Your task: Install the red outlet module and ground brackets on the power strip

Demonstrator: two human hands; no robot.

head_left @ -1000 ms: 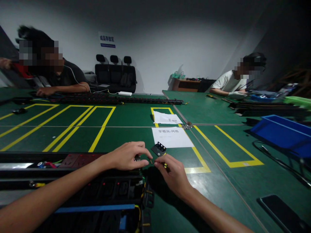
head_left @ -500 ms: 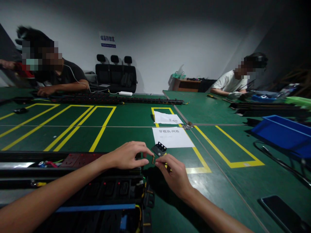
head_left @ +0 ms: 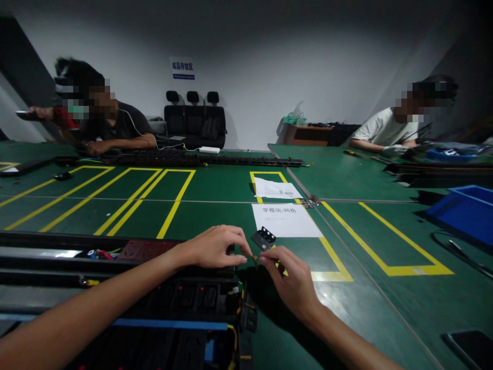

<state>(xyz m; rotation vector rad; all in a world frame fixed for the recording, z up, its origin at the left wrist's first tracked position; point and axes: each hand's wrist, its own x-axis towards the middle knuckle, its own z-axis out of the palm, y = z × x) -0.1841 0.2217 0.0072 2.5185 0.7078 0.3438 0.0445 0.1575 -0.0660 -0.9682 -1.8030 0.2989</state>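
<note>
A small brass-coloured piece [head_left: 254, 259], like a short screw or pin, is at the fingertips of my two hands. My right hand [head_left: 295, 277] pinches it between thumb and forefinger. From the other side, my left hand [head_left: 217, 246] reaches to it with forefinger and thumb slightly apart; whether they touch it is hard to see. Just beyond the fingers lies a black bracket with round holes [head_left: 264, 238]. Below my left forearm are long black socket strips [head_left: 185, 298] with red lights, and a black end bracket [head_left: 249, 313] sticks out at their right end.
White paper sheets [head_left: 285, 221] lie ahead on the green table [head_left: 215, 205] marked with yellow tape. A blue bin [head_left: 462, 210], a cable and a dark phone [head_left: 472, 347] are to the right. Two people sit across the table, with more black strips [head_left: 246, 160] near the far edge.
My left forefinger and thumb have come closer together beside the brass piece, which has tilted. The view has shifted slightly left, so everything appears farther right.
</note>
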